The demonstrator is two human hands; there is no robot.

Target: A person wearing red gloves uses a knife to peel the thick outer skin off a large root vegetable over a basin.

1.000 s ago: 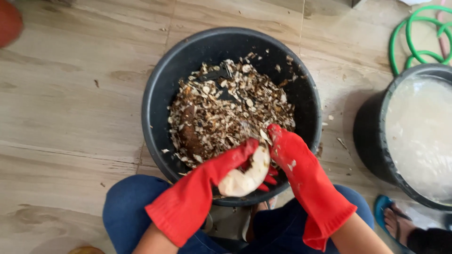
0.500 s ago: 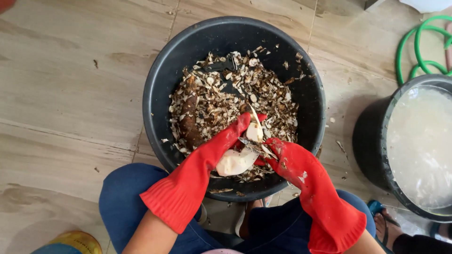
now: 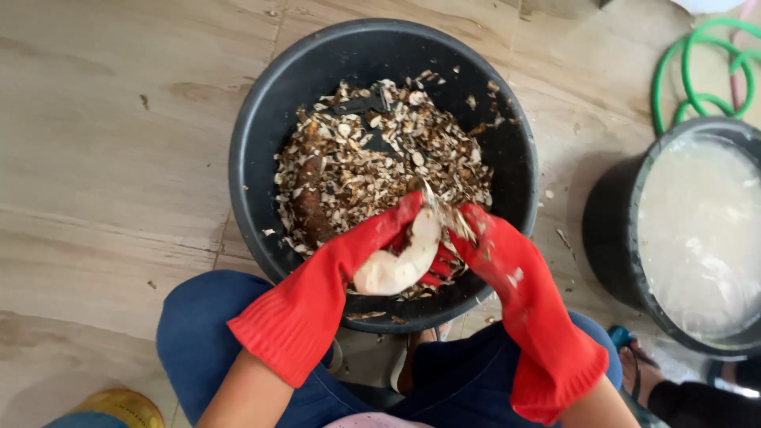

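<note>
Both my hands wear red rubber gloves over a black tub [image 3: 254, 119] filled with brown and white peelings [image 3: 372, 158]. My left hand [image 3: 380, 238] grips a pale, mostly peeled root [image 3: 400, 265] from underneath. My right hand [image 3: 491, 246] is closed on a small blade or peeler [image 3: 440, 208] pressed against the root's upper end; the tool is mostly hidden by the glove. An unpeeled brown root [image 3: 311, 208] lies among the peelings at the tub's left side.
A second black tub [image 3: 610, 230] holding cloudy white water stands at the right. A green hose [image 3: 697, 71] is coiled at the upper right. Another person's foot in a sandal [image 3: 634, 368] shows at lower right. The floor is pale wood-look tile.
The root has been turned in my left hand, and my right hand has shifted up to its upper end. The view has drifted slightly.
</note>
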